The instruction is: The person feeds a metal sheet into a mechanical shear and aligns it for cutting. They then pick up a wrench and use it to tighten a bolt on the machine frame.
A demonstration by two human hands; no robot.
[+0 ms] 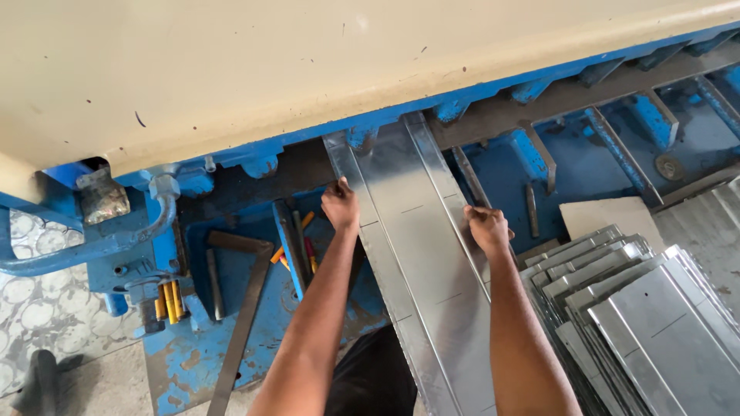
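A long shiny sheet-metal channel (420, 254) with folded edges lies on the blue machine bed (570, 154), its far end under the cream machine housing (308, 62). My left hand (340, 204) grips the channel's left folded edge. On the right folded edge, a little nearer to me, my right hand (487, 227) is closed. Both forearms reach forward from the bottom of the view.
A stack of cut sheet-metal pieces (640, 308) lies at the right. A steel square (243, 308), screwdrivers (169, 300) and other tools sit in the blue tray at the left. A patterned floor (38, 308) shows at the far left.
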